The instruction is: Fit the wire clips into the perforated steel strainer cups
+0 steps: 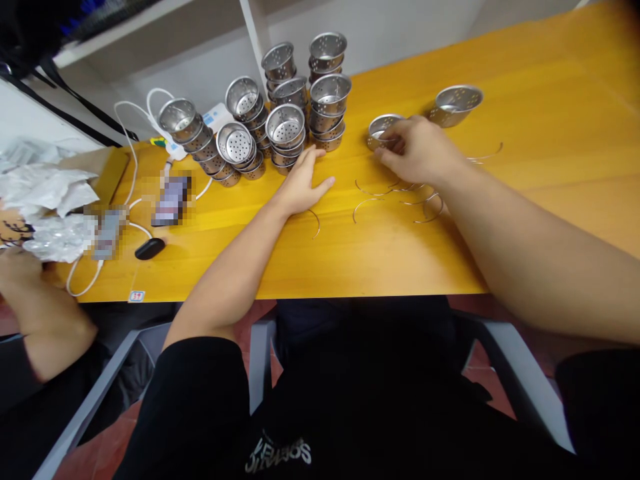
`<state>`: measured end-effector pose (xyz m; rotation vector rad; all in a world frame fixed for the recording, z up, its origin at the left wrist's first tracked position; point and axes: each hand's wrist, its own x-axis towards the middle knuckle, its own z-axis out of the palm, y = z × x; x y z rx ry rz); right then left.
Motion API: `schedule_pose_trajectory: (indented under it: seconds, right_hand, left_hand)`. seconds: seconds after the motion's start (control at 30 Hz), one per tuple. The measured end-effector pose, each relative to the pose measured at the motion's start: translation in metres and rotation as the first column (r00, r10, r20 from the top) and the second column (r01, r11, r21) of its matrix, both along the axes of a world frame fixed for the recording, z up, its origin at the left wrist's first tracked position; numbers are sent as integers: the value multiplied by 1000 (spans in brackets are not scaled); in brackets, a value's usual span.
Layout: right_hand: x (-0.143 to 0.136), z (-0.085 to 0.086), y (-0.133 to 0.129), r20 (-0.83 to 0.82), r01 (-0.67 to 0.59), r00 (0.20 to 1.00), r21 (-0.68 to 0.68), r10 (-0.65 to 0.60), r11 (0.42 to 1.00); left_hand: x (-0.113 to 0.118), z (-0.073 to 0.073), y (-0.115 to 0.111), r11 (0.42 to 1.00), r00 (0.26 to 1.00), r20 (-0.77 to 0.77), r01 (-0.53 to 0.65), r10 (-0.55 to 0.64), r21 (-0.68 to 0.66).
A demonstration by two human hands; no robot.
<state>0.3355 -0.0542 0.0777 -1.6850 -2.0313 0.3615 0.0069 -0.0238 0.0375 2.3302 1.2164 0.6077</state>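
Note:
My right hand (417, 150) has its fingers closed on the rim of a small perforated metal cup (381, 127), which stands on the yellow table. My left hand (303, 187) rests with fingers apart just in front of the stacked metal cups (286, 127), holding nothing. Several thin curved wires (367, 203) lie between and below the hands, one of them (316, 225) beside my left hand. Behind my right hand, another perforated cup (456, 107) stands alone.
More cup stacks (197, 140) run along the table's back. To the left lie a phone (171, 200), a black oval object (150, 249), white cables, a second device (109, 233) and plastic bags (60, 237). Another person's arm (45, 313) is at the far left.

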Motion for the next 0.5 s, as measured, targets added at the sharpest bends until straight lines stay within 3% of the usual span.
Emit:
schedule_pose_trajectory:
  seconds: [0.13, 0.27, 0.5]
  right_hand:
    - [2, -1, 0, -13, -19, 1000, 2, 19, 1000]
    - [4, -2, 1, -52, -34, 998, -14, 33, 999]
    - [4, 1, -1, -63, -45, 997, -27, 43, 999]
  left_hand:
    - [-1, 2, 1, 996, 996, 18, -89, 89, 13]
    - [1, 12, -6, 983, 983, -21, -185, 185, 2]
    - [0, 20, -11, 971, 971, 16, -238, 238, -1]
